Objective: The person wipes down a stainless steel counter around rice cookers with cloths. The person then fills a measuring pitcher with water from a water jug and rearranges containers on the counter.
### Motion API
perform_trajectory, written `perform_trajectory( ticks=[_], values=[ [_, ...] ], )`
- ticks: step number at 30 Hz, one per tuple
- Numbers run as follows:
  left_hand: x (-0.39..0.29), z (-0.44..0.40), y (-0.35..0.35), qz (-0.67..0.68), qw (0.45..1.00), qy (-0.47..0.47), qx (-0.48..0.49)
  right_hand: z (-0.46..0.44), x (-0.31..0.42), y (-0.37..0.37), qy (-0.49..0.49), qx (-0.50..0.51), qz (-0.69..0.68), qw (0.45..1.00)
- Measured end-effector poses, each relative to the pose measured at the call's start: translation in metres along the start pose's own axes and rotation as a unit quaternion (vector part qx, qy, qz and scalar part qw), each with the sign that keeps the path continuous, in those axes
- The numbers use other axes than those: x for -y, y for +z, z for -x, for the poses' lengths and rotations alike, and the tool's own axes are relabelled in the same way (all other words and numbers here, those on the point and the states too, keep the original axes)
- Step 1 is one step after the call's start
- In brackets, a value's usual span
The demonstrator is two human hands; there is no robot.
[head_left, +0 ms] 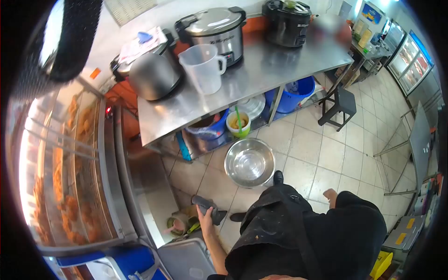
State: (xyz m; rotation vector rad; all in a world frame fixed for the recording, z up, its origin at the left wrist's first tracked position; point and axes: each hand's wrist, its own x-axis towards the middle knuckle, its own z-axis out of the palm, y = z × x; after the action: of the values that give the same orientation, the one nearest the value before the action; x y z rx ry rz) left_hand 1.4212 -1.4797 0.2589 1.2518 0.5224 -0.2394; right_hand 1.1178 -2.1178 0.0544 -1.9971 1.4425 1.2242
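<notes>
My left hand (206, 221) is closed on a dark grey cloth (207, 206), held out low on the left, above the floor. Below it are an olive-green container with a pink item inside (176, 226) and the grey lid of a bin (186, 261). My right hand (330, 195) hangs at my right side beside the black sleeve, its fingers only partly visible and nothing seen in it. On the tiles in front of my feet sits a wide, shiny metal basin (230, 161).
A steel table (261, 70) carries rice cookers (217, 37) and a clear plastic jug (203, 70). Blue tubs (298, 95) and a green-and-white bucket (239, 125) stand underneath. A black stool (343, 102) is at the right. A glass cabinet of fried food (70, 186) borders the left.
</notes>
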Motion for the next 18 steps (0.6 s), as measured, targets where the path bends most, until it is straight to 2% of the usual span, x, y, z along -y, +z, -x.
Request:
perform_trajectory(
  ticks=[2, 3, 6, 8, 9, 10, 11, 13, 15, 17, 18],
  values=[
    [0.012, -0.017, 0.036, -0.008, 1.0, -0.009, -0.006, -0.01, -0.016, -0.016, -0.032, 0.015, -0.005, 0.999],
    [0.018, -0.025, 0.059, -0.012, 1.0, -0.015, -0.011, -0.025, -0.013, -0.031, 0.068, 0.05, -0.108, 0.991],
    [0.041, -0.038, 0.14, 0.008, 0.997, -0.06, -0.055, -0.02, 0.056, -0.11, -0.05, 0.011, -0.075, 0.996],
    [0.058, -0.035, 0.179, 0.014, 0.993, -0.081, -0.09, -0.081, 0.108, -0.139, -0.124, -0.036, -0.072, 0.989],
    [0.061, -0.033, 0.203, 0.024, 0.993, -0.082, -0.08, -0.147, 0.132, -0.14, -0.327, -0.129, 0.026, 0.936],
    [0.062, -0.028, 0.223, 0.037, 0.993, -0.082, -0.074, -0.103, 0.182, -0.191, -0.286, -0.043, -0.084, 0.954],
    [0.062, -0.021, 0.24, 0.052, 0.993, -0.077, -0.07, -0.123, 0.219, -0.212, -0.341, -0.018, -0.097, 0.935],
    [0.061, -0.014, 0.269, 0.048, 0.993, -0.073, -0.078, -0.1, 0.302, -0.259, -0.35, 0.015, -0.207, 0.913],
    [0.046, -0.004, 0.291, 0.057, 0.994, -0.04, -0.08, -0.074, 0.376, -0.297, -0.389, 0.06, -0.187, 0.9],
    [0.039, 0.001, 0.3, 0.062, 0.995, -0.011, -0.081, -0.047, 0.448, -0.316, -0.463, 0.091, -0.186, 0.862],
    [0.031, 0.006, 0.308, 0.068, 0.993, -0.01, -0.095, 0.027, 0.473, -0.335, -0.512, 0.053, -0.169, 0.841]
  ],
)
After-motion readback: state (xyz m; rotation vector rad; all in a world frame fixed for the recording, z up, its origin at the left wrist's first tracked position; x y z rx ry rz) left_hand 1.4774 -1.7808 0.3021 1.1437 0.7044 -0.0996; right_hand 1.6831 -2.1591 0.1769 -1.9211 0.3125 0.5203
